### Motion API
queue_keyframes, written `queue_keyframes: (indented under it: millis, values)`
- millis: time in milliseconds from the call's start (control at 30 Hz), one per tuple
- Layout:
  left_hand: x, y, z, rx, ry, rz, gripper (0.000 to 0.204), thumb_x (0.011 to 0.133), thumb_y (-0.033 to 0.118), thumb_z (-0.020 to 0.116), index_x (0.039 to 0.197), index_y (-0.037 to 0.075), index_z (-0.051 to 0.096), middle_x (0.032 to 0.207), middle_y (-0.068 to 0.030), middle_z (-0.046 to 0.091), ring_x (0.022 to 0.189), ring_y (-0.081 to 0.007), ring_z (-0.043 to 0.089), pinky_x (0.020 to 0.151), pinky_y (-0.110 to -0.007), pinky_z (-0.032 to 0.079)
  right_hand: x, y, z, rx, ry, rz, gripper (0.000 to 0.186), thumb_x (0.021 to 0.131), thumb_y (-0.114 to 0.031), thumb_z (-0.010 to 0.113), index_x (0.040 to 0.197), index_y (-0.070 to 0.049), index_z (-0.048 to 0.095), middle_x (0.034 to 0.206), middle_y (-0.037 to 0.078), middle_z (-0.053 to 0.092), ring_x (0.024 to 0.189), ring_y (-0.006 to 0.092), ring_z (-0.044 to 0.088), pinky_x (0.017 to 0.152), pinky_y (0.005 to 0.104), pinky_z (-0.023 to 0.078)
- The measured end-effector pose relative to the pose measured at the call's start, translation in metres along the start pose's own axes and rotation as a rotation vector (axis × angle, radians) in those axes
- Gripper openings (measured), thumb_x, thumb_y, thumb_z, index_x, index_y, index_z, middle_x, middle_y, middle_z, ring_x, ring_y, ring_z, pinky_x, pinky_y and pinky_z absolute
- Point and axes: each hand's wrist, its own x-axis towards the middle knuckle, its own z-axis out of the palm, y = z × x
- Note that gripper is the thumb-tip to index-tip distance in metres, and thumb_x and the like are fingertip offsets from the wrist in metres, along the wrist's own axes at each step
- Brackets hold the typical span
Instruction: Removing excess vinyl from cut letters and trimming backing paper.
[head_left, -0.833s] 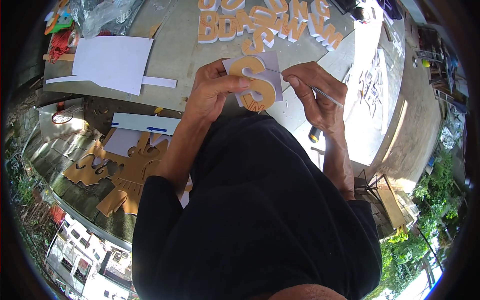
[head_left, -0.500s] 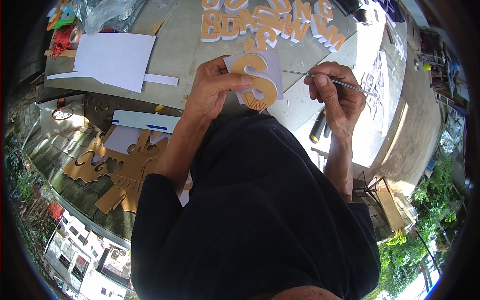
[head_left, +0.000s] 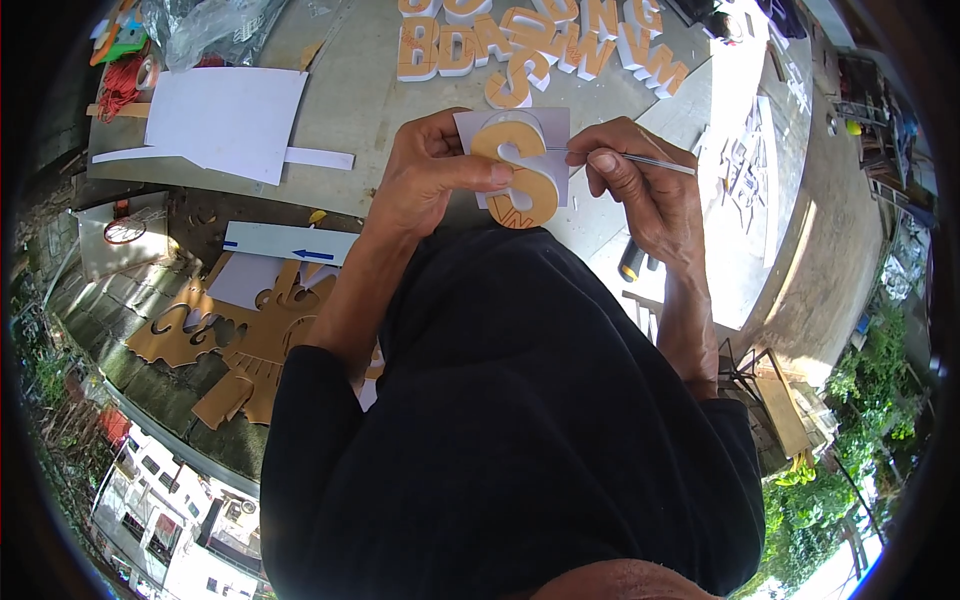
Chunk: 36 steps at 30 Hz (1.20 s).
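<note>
So, left grip [head_left: 422,190]'s pinching the letter [head_left: 541,190] against a sheet [head_left: 558,128], right grip [head_left: 645,180]'s holding a rod [head_left: 660,162] beside it. Sheet still pokes past its outline; beyond, other letters [head_left: 418,50] already sit on the counter [head_left: 355,70], no overhang visible.

The left hand [head_left: 418,192] grips an S-shaped tan block [head_left: 534,188] (pale sheet [head_left: 557,128] behind it); the right hand [head_left: 648,195] holds a thin rod [head_left: 662,164].

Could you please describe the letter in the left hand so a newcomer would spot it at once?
From the grey table, find the left hand at its near edge. It holds a curvy, tan-faced letter with a pale sheet behind. Unlike the letters lying beyond, this one is hand-held.
</note>
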Motion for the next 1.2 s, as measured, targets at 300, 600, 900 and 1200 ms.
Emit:
queue_keyframes:
  millis: [300, 600, 900, 1200]
  values:
    - [-0.001, -0.001, -0.009, -0.032, 0.043, 0.019, 0.046, 0.072, 0.003, 0.078, 0.114, -0.013, 0.065, 0.101, -0.0204, 0.074, 0.091, -0.0242, 0.073, 0.087, -0.035, 0.057, -0.008, -0.002, -0.005, -0.116, 0.0, -0.039, 0.034, 0.101, -0.028, 0.059, 0.089, -0.001, 0.076, 0.094, 0.005, 0.074, 0.061, 0.0131, 0.063, 0.056, 0.0305, 0.056]
    - [0.003, -0.007, -0.017, -0.13, 0.081, 0.041, 0.048, 0.075, 0.002, 0.076, 0.118, -0.014, 0.063, 0.105, -0.0201, 0.073, 0.095, -0.0243, 0.072, 0.092, -0.034, 0.055, -0.028, 0.007, 0.016, -0.175, 0.099, -0.148, 0.012, 0.1, -0.014, 0.062, 0.105, -0.004, 0.067, 0.095, 0.01, 0.072, 0.077, 0.0215, 0.072, 0.065, 0.0338, 0.06]
    - [0.004, -0.003, -0.021, -0.134, 0.101, 0.037, 0.051, 0.076, 0.004, 0.075, 0.12, -0.015, 0.059, 0.11, -0.0205, 0.071, 0.101, -0.0252, 0.071, 0.097, -0.037, 0.053, -0.04, 0.002, 0.026, -0.144, 0.162, -0.204, 0.009, 0.099, -0.007, 0.063, 0.105, -0.001, 0.064, 0.094, 0.012, 0.072, 0.082, 0.0257, 0.072, 0.068, 0.0343, 0.059]
    - [0.004, 0.017, -0.002, 0.102, 0.049, 0.053, 0.045, 0.071, 0.004, 0.082, 0.11, -0.013, 0.067, 0.099, -0.0209, 0.074, 0.088, -0.0249, 0.074, 0.085, -0.036, 0.058, -0.026, -0.013, -0.006, 0.227, 0.307, -0.034, 0.02, 0.1, -0.016, 0.067, 0.108, 0.002, 0.07, 0.088, 0.014, 0.073, 0.065, 0.0128, 0.065, 0.054, 0.0249, 0.049]
